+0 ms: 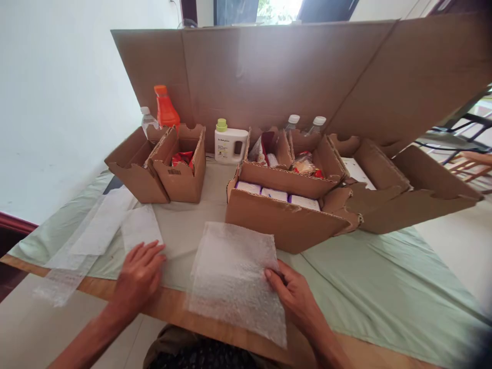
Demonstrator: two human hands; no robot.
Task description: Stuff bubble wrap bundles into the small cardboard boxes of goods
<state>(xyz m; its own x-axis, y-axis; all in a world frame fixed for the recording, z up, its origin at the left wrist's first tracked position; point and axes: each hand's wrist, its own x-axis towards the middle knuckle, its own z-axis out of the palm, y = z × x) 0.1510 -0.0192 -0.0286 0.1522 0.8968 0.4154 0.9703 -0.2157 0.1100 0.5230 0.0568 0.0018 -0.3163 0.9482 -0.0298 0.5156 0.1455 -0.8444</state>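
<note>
Cardboard panel: this broad, matte brown wall (284, 72) runs along the far side, its surface creased into flat sections.
Table: the pale green cloth (357, 277), softly wrinkled, stops short of the bare wooden edge (172, 305) nearest me.
Boxes: corrugated, with rough, notched rims; 2 stand at left, the others at right. The near box (292, 225) holds 3 white packs (274, 194), and the second box from the left (179, 182) holds a red packet (182, 159); I judge the filling of these at least begun.
Bubble-wrap sheet: my sheet (238, 277) is roughly square, thin, bumpy and translucent, raised over the near edge. Picking it up looks done; it encloses nothing, so setting it down is left.
Loose pieces: a long white sheet (102, 223) and a smaller white sheet (140, 223) lie flat at left.
Right hand: mine (294, 292) pinches the bubble-wrap at its right edge.
Left hand: mine (140, 274) is empty, fingers spread, well apart from the right; I cannot tell whether it touches the smaller sheet.
Jug: smooth white plastic (223, 146), green-capped, far between the box groups.
</note>
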